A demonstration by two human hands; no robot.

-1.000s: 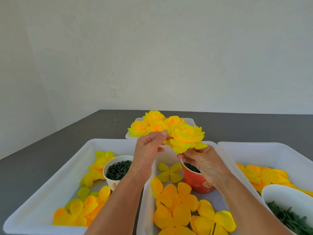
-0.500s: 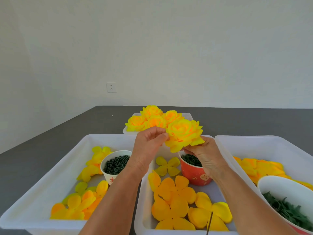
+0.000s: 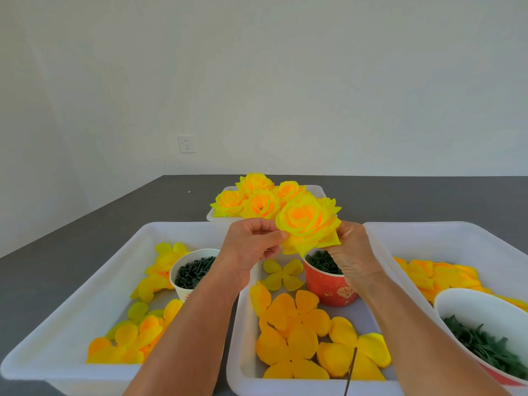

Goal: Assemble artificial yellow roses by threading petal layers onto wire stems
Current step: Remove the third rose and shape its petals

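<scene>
Closest in, loose yellow petal layers [image 3: 288, 332] sit in the middle white tray [image 3: 243, 372], with a thin wire [image 3: 351, 370] poking up at the front edge. Above the red cup [image 3: 328, 287], both hands hold one rose [image 3: 307, 224]: left hand [image 3: 251, 247] pinching its edge, right hand [image 3: 351, 250] gripping underneath. Finished roses [image 3: 257, 198] fill the far tray on the grey tabletop [image 3: 428, 198].

A bare craft workroom, by the look of it: plain white walls, one wall socket [image 3: 187, 144], and below it a dark grey desk [image 3: 114, 218] carrying white sorting trays [image 3: 94, 270] of cut yellow petals [image 3: 288, 324] and cups of green parts [image 3: 194, 271]
</scene>
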